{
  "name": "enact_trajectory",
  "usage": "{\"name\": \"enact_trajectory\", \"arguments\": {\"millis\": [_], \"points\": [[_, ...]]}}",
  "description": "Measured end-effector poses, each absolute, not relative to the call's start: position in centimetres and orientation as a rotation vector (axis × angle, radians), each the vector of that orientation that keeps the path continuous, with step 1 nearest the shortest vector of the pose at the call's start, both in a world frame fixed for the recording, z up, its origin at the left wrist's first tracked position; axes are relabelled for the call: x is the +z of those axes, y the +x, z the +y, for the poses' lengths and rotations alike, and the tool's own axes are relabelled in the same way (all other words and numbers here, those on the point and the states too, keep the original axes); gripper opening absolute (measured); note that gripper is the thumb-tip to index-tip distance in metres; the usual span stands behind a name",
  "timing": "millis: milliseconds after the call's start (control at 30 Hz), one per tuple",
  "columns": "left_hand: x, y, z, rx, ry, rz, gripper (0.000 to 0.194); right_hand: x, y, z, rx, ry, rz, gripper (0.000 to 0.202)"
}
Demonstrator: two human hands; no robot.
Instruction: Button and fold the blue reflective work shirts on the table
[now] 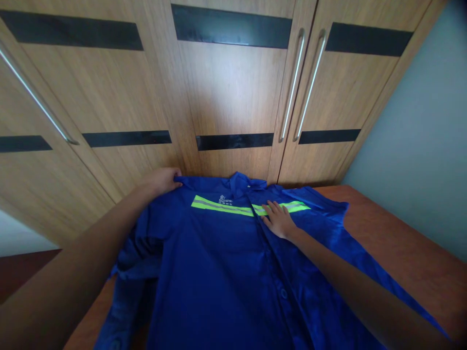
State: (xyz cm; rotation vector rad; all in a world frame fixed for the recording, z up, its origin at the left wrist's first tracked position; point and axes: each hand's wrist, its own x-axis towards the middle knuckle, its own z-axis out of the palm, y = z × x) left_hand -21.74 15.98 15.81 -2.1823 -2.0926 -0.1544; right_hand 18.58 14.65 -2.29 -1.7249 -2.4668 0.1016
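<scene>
A blue work jacket point(219, 262) lies spread front side up, its collar at the far end. Across its chest runs a yellow-green reflective strip point(222, 207) with a grey line, and a small white logo sits just above it. My left hand point(166, 181) pinches the jacket's shoulder at the far left corner. Flat on the chest, over the strip right of the front opening, rests my right hand point(279, 219) with fingers spread. The left-side sleeve point(142, 248) hangs in folds below my left forearm. A button shows on the front placket.
The jacket lies on a reddish-brown wooden surface point(394, 238). Right behind it stands a wooden wardrobe point(233, 87) with black bands and long metal handles point(294, 87). A pale wall point(412, 146) rises at the right.
</scene>
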Motion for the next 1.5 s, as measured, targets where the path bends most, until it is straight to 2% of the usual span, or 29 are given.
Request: {"name": "enact_trajectory", "arguments": {"millis": [200, 333, 433, 567, 767, 1033, 1167, 1300, 1500], "points": [[12.9, -15.6, 15.2, -0.157, -1.898, -1.734, 0.035, -2.2, 15.6, 16.9, 0.089, -1.885, -2.34, 0.06], [10.3, -9.6, 10.9, -0.084, -2.354, -1.682, 0.039, -1.8, 15.2, 17.2, 0.107, -1.891, -2.34, 0.061], [7.9, -7.0, 6.1, 0.053, -2.774, -1.591, 0.058, -1.2, 16.2, 15.4, 0.115, -1.86, -2.371, 0.062], [5.1, -7.1, 0.3, 0.158, -2.809, -1.653, 0.074, -1.2, 18.9, 9.8, 0.06, -1.738, -2.429, 0.067], [2.7, -8.6, -1.5, 0.001, -2.707, -1.717, 0.074, -2.2, 21.8, 4.2, 0.043, -1.664, -2.501, 0.067], [2.9, -7.0, 2.0, -0.008, -2.539, -1.791, 0.065, -0.8, 20.9, 10.0, 0.098, -1.771, -2.542, 0.062], [4.0, -3.9, -0.9, -0.027, -2.541, -1.882, 0.058, 0.2, 20.9, 11.3, 0.101, -1.829, -2.524, 0.052], [3.4, -2.2, -4.9, -0.105, -2.765, -1.761, 0.061, 0.9, 20.7, 10.2, 0.082, -1.84, -2.496, 0.039], [1.8, -5.7, -4.9, -0.128, -2.852, -1.594, 0.06, 0.6, 20.0, 6.1, 0.126, -1.749, -2.49, 0.048]]}}
